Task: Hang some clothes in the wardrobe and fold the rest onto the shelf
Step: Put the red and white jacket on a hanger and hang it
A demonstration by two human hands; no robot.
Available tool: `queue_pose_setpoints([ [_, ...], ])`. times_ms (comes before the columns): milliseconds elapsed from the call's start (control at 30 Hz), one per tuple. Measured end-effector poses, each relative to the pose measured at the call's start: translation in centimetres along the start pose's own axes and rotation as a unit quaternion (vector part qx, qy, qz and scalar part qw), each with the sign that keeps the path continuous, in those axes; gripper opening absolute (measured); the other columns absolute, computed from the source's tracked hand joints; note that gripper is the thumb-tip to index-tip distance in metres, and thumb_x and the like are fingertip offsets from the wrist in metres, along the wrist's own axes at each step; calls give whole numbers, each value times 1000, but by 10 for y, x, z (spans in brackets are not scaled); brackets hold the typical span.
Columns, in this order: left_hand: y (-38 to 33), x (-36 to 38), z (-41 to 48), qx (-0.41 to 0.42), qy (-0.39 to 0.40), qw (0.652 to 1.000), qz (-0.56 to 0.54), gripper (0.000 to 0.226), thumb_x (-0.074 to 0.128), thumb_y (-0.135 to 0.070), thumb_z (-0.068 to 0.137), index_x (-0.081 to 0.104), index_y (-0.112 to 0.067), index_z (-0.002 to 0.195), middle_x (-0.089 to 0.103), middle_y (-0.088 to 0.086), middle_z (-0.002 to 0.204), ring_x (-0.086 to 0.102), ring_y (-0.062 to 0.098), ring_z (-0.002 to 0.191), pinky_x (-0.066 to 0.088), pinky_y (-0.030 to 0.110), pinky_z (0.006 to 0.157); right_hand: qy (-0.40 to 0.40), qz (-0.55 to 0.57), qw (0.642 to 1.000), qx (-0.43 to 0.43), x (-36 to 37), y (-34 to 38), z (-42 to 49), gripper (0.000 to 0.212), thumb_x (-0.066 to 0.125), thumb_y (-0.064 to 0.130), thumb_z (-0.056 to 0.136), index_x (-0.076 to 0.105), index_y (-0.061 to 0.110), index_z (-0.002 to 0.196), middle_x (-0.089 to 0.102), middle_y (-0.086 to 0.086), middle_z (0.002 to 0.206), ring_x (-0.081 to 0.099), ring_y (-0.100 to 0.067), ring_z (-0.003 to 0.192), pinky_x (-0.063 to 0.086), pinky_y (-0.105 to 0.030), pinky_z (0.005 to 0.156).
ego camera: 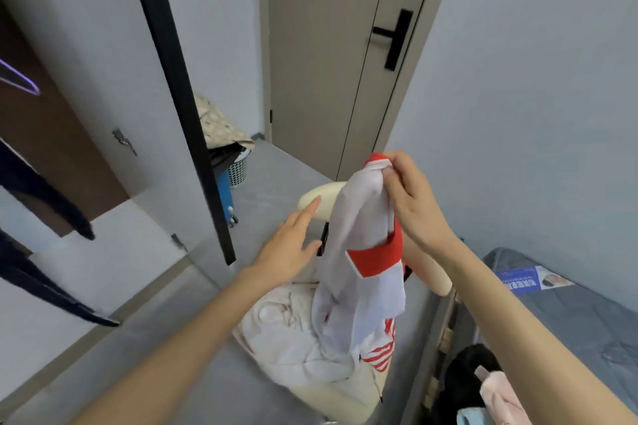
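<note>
White-and-red shirt (362,252) hangs pinched by its edge in right hand (411,203); left hand (290,245) flat-fingered, holding nothing.

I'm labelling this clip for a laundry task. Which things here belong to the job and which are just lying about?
Job: white and red shirt, pinched by the right hand; open left hand; white garment on the chair; purple hanger; clothes pile.
Lying about: door, blue suitcase, basket.

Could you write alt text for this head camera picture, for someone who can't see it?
A person's right hand pinches a white and red shirt up by its top, above a chair piled with white clothes; the open left hand reaches toward it.
</note>
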State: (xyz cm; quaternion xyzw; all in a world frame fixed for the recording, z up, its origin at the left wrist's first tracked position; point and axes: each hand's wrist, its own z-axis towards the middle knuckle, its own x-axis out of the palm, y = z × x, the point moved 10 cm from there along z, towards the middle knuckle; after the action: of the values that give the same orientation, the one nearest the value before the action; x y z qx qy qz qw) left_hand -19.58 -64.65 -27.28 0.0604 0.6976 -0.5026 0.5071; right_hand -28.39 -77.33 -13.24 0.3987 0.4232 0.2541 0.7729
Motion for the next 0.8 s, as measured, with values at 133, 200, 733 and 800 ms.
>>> queue_pose_setpoints([
  [133, -32, -57, -4, 33, -36, 998, -36, 77, 59, -34, 94, 11, -30, 153, 31, 0, 153, 35, 20, 138, 36, 39, 108, 32, 2, 996, -81, 4, 80, 11, 22, 36, -1, 102, 58, 2, 107, 61, 0, 100, 55, -5, 94, 39, -15, 88],
  [200, -45, -80, -11, 62, -53, 995, -64, 69, 65, -34, 89, 28, -24, 147, 42, 1, 145, 41, 16, 132, 39, 33, 105, 47, 11, 992, -114, 11, 114, 13, 22, 37, -2, 101, 58, 3, 106, 60, 1, 98, 54, -3, 92, 38, -14, 86],
  [733, -18, -284, -158, 19, -385, 919, -78, 19, 48, -4, 96, 57, -11, 112, 65, 5, 85, 57, 27, 78, 43, 37, 72, 32, -259, 954, -146, 93, 174, 40, 60, 42, 5, 89, 38, 30, 144, 43, -10, 125, 40, -30, 103, 38, -42, 90],
  [800, -31, -298, -166, 41, -382, 921, -58, 19, 47, -6, 97, 58, -12, 111, 66, 6, 91, 60, 25, 83, 45, 36, 76, 125, -197, 950, -209, 134, 189, 19, 60, 44, 15, 87, 35, 29, 145, 43, -1, 134, 36, -21, 107, 36, -42, 95],
])
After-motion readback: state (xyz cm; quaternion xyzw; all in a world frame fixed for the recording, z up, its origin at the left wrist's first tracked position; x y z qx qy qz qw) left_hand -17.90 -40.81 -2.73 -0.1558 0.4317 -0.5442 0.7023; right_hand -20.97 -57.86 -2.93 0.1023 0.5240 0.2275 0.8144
